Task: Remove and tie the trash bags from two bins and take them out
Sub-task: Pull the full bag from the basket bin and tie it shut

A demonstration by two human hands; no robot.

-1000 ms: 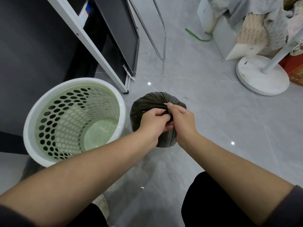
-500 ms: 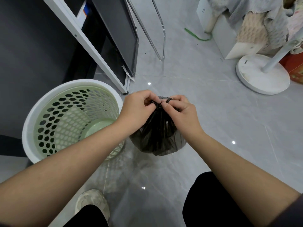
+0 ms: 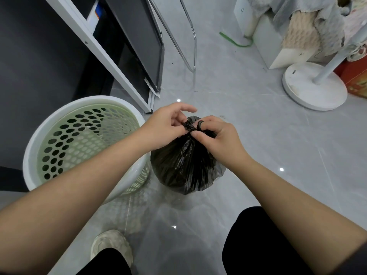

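Grey glossy floor tiles (image 3: 258,155) carry everything in this corner of the room. On them, just in front of the person's knees, sits the black plastic trash bag (image 3: 184,167), full and rounded, its mouth gathered into a twisted neck (image 3: 188,126) at the top. The left hand (image 3: 168,124) pinches one strand of that neck between thumb and curled fingers, forefinger sticking out. The right hand (image 3: 216,137) pinches the other strand, with a loop of plastic wound over one finger.

The knot looks half made. To finish it well, I would keep the twist tight and low against the load, pass the loop through cleanly, then pull both strands apart evenly so the thin film cinches rather than tears.

What the bag holds is hidden by its opaque plastic. Touching its left side stands the white-rimmed pale green perforated plastic bin (image 3: 32,143), with no liner; only its own holed wall and green bottom show inside. Further off are a white round fan base (image 3: 313,86) and, near the bottom edge, a worn pale shoe (image 3: 111,249).
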